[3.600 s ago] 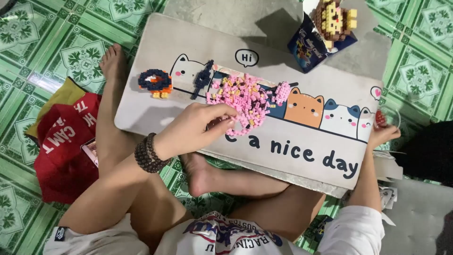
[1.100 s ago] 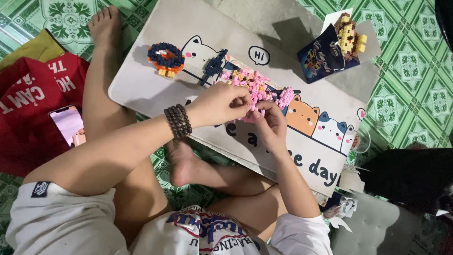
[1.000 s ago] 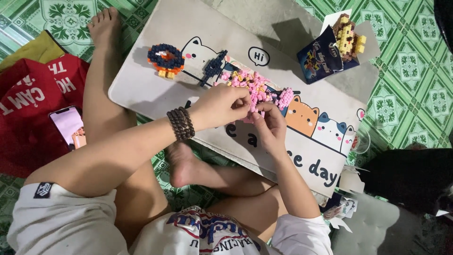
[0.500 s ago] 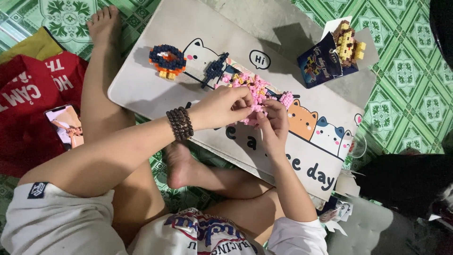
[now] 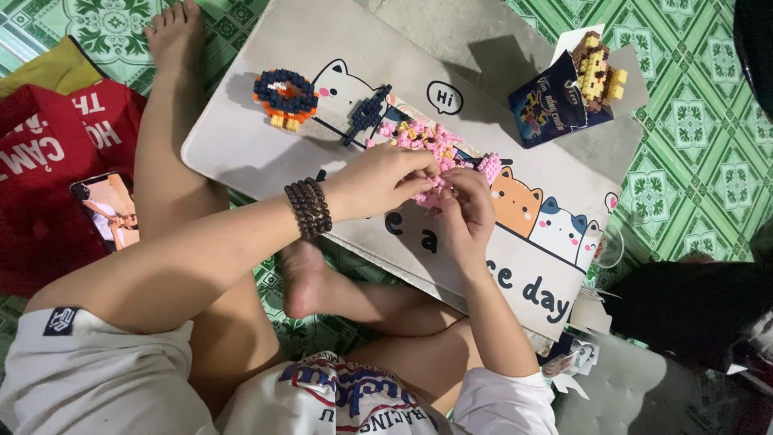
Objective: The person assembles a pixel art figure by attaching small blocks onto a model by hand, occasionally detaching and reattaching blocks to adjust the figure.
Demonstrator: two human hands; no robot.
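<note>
A heap of small pink building blocks [image 5: 419,138] lies on a white lap table [image 5: 266,137] printed with cartoon cats. My left hand [image 5: 385,179], with a dark bead bracelet at the wrist, and my right hand [image 5: 467,208] meet over the near edge of the heap. Both pinch small pink blocks between their fingertips. The pieces they hold are mostly hidden by the fingers.
A dark blue and orange block figure [image 5: 283,97] and a small dark blue piece [image 5: 366,114] sit at the table's left. A blue box [image 5: 555,101] with a yellow-brown block figure [image 5: 596,71] stands far right. A phone [image 5: 106,211] lies on red cloth [image 5: 40,153] at my left.
My right hand came in from the table's right edge and joined the left over the pink heap. In the last second both hands barely shifted; the view drifted slightly.
</note>
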